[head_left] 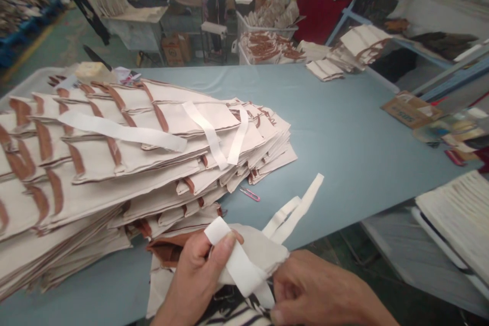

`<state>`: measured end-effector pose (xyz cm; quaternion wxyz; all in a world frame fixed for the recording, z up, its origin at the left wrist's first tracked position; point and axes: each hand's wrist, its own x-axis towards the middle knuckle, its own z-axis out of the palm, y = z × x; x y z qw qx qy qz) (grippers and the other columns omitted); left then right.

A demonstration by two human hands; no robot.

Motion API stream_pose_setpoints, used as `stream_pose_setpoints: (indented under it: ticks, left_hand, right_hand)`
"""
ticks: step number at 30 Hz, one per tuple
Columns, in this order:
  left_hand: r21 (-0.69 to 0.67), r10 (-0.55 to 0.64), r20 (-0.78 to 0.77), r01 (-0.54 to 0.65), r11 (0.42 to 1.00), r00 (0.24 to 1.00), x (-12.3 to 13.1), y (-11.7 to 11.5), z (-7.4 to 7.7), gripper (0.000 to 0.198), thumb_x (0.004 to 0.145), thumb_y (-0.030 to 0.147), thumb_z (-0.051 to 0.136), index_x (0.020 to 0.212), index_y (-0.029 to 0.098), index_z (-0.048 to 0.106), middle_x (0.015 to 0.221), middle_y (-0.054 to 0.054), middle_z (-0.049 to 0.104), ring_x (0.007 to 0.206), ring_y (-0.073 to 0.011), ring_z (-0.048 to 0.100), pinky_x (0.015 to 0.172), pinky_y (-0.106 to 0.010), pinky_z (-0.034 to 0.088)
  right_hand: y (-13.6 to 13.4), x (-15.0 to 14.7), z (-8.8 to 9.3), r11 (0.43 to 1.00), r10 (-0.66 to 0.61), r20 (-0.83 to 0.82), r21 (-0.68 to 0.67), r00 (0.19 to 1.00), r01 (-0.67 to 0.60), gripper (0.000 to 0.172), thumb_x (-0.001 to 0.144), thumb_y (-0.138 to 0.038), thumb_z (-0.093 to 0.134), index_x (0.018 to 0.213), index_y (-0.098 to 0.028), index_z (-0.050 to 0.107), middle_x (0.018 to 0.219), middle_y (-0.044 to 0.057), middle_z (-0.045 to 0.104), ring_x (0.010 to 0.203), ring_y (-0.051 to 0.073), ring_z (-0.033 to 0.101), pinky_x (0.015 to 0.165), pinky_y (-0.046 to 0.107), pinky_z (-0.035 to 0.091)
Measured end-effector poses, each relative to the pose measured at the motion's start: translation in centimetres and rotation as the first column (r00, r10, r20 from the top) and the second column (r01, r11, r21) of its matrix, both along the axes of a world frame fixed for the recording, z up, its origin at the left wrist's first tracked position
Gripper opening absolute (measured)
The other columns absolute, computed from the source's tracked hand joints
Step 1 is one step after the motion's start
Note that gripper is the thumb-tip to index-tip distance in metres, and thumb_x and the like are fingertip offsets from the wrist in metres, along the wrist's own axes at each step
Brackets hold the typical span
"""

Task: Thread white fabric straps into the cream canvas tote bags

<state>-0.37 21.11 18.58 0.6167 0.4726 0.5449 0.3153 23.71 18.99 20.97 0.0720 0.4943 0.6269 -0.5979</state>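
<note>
Between thumb and fingers, my left hand point(204, 265) pinches a white strip point(242, 267) whose lower part hangs toward my right hand. Below the strip lies a cream fabric piece point(263, 247) with a brown-lined opening, at the table's near edge. My right hand point(301, 285) is curled closed at the right edge of that piece; what sits inside its fingers is hidden. Another folded white strip point(294, 214) lies on the table just beyond. A small pink-handled thread snipper point(250, 193) rests by the stack.
Large overlapping stacks of cream fabric pieces with brown trim point(95, 163) fill the left of the blue-grey table point(344, 127). Loose white strips point(122, 130) lie on them. A cardboard box point(410, 109) stands at the right edge. Behind are filled crates point(267, 46) and a standing person point(215, 0).
</note>
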Motion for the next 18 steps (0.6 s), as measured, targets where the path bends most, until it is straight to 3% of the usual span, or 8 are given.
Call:
stream_pose_setpoints:
  ticks: [1, 3, 5, 8, 11, 13, 18]
  left_hand:
    - [-0.035, 0.019, 0.019, -0.018, 0.999, 1.000, 0.0, 0.0, 0.4, 0.055, 0.089, 0.068, 0.066, 0.080, 0.015, 0.079, 0.063, 0.000, 0.061, 0.057, -0.0118, 0.045, 0.052, -0.021, 0.035]
    - [-0.087, 0.047, 0.047, -0.043, 0.995, 0.998, 0.2, 0.0, 1.4, 0.056, 0.086, 0.069, 0.069, 0.073, 0.015, 0.076, 0.061, 0.001, 0.057, 0.057, -0.0113, 0.044, 0.053, -0.021, 0.035]
    - [-0.113, 0.056, 0.064, -0.048, 0.992, 0.996, 0.4, 0.0, 2.1, 0.054, 0.084, 0.067, 0.072, 0.070, 0.015, 0.074, 0.060, 0.001, 0.057, 0.056, -0.0112, 0.044, 0.053, -0.021, 0.034]
    - [-0.109, 0.055, 0.048, -0.050, 0.993, 0.997, 0.6, 0.0, 2.3, 0.048, 0.084, 0.061, 0.073, 0.072, 0.015, 0.074, 0.060, 0.001, 0.058, 0.057, -0.0113, 0.044, 0.052, -0.021, 0.034]
    - [0.015, 0.052, -0.051, -0.051, 0.999, 0.997, 0.3, 0.1, 1.7, 0.041, 0.086, 0.052, 0.071, 0.069, 0.015, 0.075, 0.061, 0.001, 0.061, 0.058, -0.0121, 0.047, 0.053, -0.021, 0.036]
    - [0.081, 0.033, -0.087, -0.026, 0.996, 0.996, 0.0, 0.3, 1.3, 0.037, 0.086, 0.049, 0.072, 0.070, 0.016, 0.076, 0.064, -0.001, 0.066, 0.061, -0.0140, 0.052, 0.056, -0.021, 0.042]
    - [-0.033, 0.067, -0.014, -0.067, 0.997, 0.998, -0.5, 0.4, 1.5, 0.032, 0.081, 0.048, 0.076, 0.083, 0.017, 0.082, 0.072, -0.001, 0.072, 0.066, -0.0155, 0.056, 0.060, -0.022, 0.045]
  right_hand:
    - [0.4, 0.7, 0.8, 0.997, -0.046, 0.004, -0.069, 0.999, 0.046, 0.016, 0.074, -0.025, 0.072, 0.061, -0.018, 0.064, 0.052, -0.007, 0.052, 0.048, 0.010, 0.042, 0.046, 0.023, 0.025]
    - [1.3, 2.0, 2.1, 0.980, -0.180, 0.032, -0.083, 0.983, 0.182, 0.013, 0.078, -0.024, 0.068, 0.066, -0.018, 0.066, 0.055, -0.006, 0.057, 0.050, 0.010, 0.045, 0.047, 0.023, 0.027]
    - [2.1, 2.6, 2.7, 0.950, -0.313, -0.013, 0.015, 0.950, 0.313, 0.022, 0.088, -0.030, 0.061, 0.070, -0.018, 0.066, 0.062, -0.003, 0.062, 0.057, 0.012, 0.049, 0.052, 0.024, 0.033]
    - [2.8, 1.5, 2.5, 0.841, -0.465, -0.151, 0.232, 0.872, 0.489, 0.028, 0.095, -0.036, 0.056, 0.075, -0.019, 0.066, 0.070, -0.001, 0.064, 0.066, 0.014, 0.054, 0.061, 0.025, 0.039]
    - [3.0, -1.4, 1.9, 0.735, -0.493, -0.296, 0.362, 0.818, 0.573, 0.022, 0.094, -0.033, 0.060, 0.079, -0.019, 0.067, 0.074, -0.001, 0.066, 0.070, 0.014, 0.057, 0.067, 0.025, 0.043]
    - [2.9, -3.3, 1.6, 0.700, -0.470, -0.392, 0.380, 0.791, 0.604, 0.023, 0.098, -0.034, 0.058, 0.082, -0.020, 0.068, 0.077, -0.001, 0.068, 0.072, 0.015, 0.059, 0.069, 0.025, 0.045]
    - [3.7, -6.2, -0.4, 0.728, -0.468, -0.491, 0.256, 0.734, 0.636, 0.030, 0.103, -0.037, 0.051, 0.088, -0.020, 0.071, 0.085, 0.001, 0.072, 0.082, 0.016, 0.064, 0.076, 0.027, 0.047]
